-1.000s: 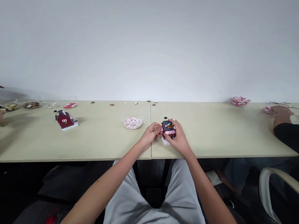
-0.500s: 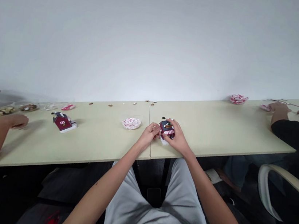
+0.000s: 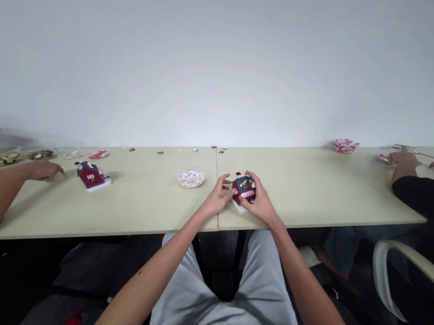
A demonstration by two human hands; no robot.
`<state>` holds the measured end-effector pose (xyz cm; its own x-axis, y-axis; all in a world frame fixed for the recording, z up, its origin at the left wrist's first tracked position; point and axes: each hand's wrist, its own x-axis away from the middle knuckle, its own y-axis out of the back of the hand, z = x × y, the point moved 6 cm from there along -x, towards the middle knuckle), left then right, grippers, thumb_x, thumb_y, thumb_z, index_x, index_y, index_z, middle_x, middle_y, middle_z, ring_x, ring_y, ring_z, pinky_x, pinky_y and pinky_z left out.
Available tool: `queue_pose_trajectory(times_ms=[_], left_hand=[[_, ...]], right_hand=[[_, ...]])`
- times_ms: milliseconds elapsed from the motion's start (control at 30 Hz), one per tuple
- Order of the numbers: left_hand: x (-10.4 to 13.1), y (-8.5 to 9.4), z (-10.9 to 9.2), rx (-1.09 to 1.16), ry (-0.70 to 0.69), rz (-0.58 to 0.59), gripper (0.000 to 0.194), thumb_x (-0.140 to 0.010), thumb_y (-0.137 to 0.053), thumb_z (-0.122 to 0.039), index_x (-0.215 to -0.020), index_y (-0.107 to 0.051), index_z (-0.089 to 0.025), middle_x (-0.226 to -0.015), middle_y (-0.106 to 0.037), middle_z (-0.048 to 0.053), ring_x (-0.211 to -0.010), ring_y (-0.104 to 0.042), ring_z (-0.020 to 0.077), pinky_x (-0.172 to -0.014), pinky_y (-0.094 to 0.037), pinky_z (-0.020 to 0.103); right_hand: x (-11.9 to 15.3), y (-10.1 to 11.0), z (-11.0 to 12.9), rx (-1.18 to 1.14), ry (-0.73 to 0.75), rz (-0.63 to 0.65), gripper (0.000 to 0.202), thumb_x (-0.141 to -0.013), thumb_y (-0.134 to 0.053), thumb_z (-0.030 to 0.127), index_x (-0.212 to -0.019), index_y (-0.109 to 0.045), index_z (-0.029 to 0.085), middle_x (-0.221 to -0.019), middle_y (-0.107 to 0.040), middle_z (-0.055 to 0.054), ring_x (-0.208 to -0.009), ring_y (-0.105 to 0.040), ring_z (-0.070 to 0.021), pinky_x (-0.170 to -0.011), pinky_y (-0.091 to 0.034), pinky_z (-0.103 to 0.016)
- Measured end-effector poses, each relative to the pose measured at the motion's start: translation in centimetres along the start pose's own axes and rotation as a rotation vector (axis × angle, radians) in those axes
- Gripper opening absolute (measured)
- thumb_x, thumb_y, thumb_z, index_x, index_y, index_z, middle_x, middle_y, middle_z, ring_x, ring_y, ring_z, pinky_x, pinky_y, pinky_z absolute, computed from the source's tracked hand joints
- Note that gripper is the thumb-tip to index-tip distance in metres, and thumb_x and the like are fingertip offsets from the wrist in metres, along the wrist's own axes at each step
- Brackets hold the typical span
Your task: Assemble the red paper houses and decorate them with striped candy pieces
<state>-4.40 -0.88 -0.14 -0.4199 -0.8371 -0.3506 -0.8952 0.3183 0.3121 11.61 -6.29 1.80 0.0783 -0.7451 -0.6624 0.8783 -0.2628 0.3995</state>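
A small model house (image 3: 240,189) with maroon walls, a dark roof, a red-and-white striped strip and a white base stands at the table's front, between my two hands. My right hand (image 3: 260,203) wraps around its right side, fingers at the roof and thumb low on the front. From the left, my left hand (image 3: 218,197) presses its thumb against the house wall, with the index finger curved up beside it. Parts of the wall and base are covered by my fingers. Just behind the roof lies a small dark piece (image 3: 238,174).
A bowl of white-and-red pieces (image 3: 191,179) stands left of my hands. Further left are a second maroon house (image 3: 91,176) and a co-worker's hand (image 3: 43,170). Small brown pieces (image 3: 160,152) lie along the wall. Another bowl (image 3: 345,146) and another person's hand (image 3: 405,157) are at right.
My left hand's fingers have spread from a pinch at the house's left edge, its thumb now on the wall. The co-worker's hand at left has moved right, finger extended.
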Motion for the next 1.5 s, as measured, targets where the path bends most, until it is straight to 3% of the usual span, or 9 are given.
queue_pose_trajectory(times_ms=[167, 300, 467, 567, 667, 733, 1067, 1300, 1500], left_hand=[[1.2, 0.5, -1.3, 0.06, -0.027, 0.31, 0.083, -0.09, -0.066, -0.045, -0.159, -0.021, -0.034, -0.165, -0.026, 0.012, -0.153, -0.026, 0.0297, -0.113, -0.043, 0.042], [1.7, 0.9, -1.7, 0.114, 0.005, 0.387, 0.093, -0.086, -0.072, -0.044, -0.16, -0.017, -0.034, -0.163, -0.03, 0.014, -0.144, -0.043, 0.0309, -0.113, -0.045, 0.045], [1.9, 0.5, -2.2, 0.149, 0.026, 0.408, 0.089, -0.085, -0.074, -0.041, -0.159, -0.024, -0.031, -0.158, -0.039, 0.012, -0.137, -0.05, 0.0286, -0.115, -0.043, 0.043], [1.9, 0.9, -2.3, 0.093, 0.021, 0.31, 0.082, -0.083, -0.076, -0.041, -0.153, -0.037, -0.028, -0.149, -0.05, 0.013, -0.134, -0.052, 0.0296, -0.111, -0.046, 0.043], [2.0, 1.1, -2.4, 0.024, 0.002, 0.243, 0.077, -0.082, -0.076, -0.042, -0.15, -0.042, -0.026, -0.146, -0.053, 0.013, -0.133, -0.052, 0.0297, -0.108, -0.047, 0.041], [2.2, 1.1, -2.6, 0.001, -0.018, 0.225, 0.075, -0.084, -0.074, -0.044, -0.15, -0.042, -0.026, -0.146, -0.053, 0.012, -0.133, -0.052, 0.029, -0.107, -0.047, 0.04], [2.5, 0.9, -3.1, -0.031, -0.043, 0.215, 0.074, -0.087, -0.069, -0.046, -0.151, -0.04, -0.023, -0.145, -0.054, 0.014, -0.129, -0.055, 0.0282, -0.102, -0.051, 0.038], [2.4, 0.9, -3.0, -0.047, -0.072, 0.208, 0.073, -0.088, -0.069, -0.046, -0.151, -0.04, -0.022, -0.146, -0.052, 0.014, -0.127, -0.056, 0.028, -0.1, -0.052, 0.036], [2.5, 0.8, -3.0, -0.074, -0.071, 0.209, 0.075, -0.089, -0.067, -0.047, -0.153, -0.037, -0.021, -0.147, -0.051, 0.015, -0.125, -0.057, 0.028, -0.101, -0.052, 0.038]], right_hand=[[0.7, 0.0, 1.0, -0.057, 0.058, 0.2, 0.084, -0.084, -0.064, 0.031, -0.158, -0.025, 0.025, -0.16, -0.034, -0.01, -0.144, -0.041, -0.0289, -0.118, -0.037, -0.046], [0.8, -0.3, 1.8, -0.042, 0.126, 0.306, 0.083, -0.093, -0.057, 0.04, -0.162, -0.013, 0.027, -0.168, -0.017, -0.005, -0.155, -0.018, -0.0267, -0.125, -0.022, -0.048], [0.8, -0.1, 1.3, 0.008, 0.153, 0.338, 0.083, -0.097, -0.053, 0.049, -0.163, -0.007, 0.028, -0.169, -0.004, -0.007, -0.156, -0.01, -0.0266, -0.125, -0.021, -0.05], [0.9, 0.7, 0.1, 0.098, 0.111, 0.247, 0.079, -0.093, -0.062, 0.052, -0.157, -0.026, 0.026, -0.163, -0.026, -0.013, -0.152, -0.027, -0.0291, -0.121, -0.03, -0.052], [1.0, 1.0, -0.7, 0.119, 0.055, 0.194, 0.059, -0.088, -0.068, 0.053, -0.136, -0.052, 0.023, -0.133, -0.06, -0.012, -0.123, -0.059, -0.0273, -0.105, -0.049, -0.047], [1.0, 0.8, -0.8, 0.112, 0.038, 0.196, 0.047, -0.088, -0.068, 0.053, -0.123, -0.061, 0.022, -0.117, -0.067, -0.009, -0.105, -0.066, -0.0246, -0.095, -0.054, -0.043], [1.1, 0.8, 0.6, 0.056, 0.094, 0.208, 0.039, -0.093, -0.062, 0.044, -0.125, -0.064, 0.022, -0.116, -0.071, -0.009, -0.102, -0.07, -0.0244, -0.094, -0.055, -0.041], [1.4, 0.7, 0.4, 0.194, 0.093, 0.174, 0.044, -0.085, -0.064, 0.029, -0.127, -0.064, 0.02, -0.112, -0.073, -0.007, -0.088, -0.072, -0.0218, -0.087, -0.057, -0.036], [1.5, 0.7, 0.9, 0.276, 0.085, 0.153, 0.042, -0.085, -0.062, 0.032, -0.125, -0.066, 0.021, -0.113, -0.074, -0.006, -0.086, -0.073, -0.0208, -0.085, -0.056, -0.033]])
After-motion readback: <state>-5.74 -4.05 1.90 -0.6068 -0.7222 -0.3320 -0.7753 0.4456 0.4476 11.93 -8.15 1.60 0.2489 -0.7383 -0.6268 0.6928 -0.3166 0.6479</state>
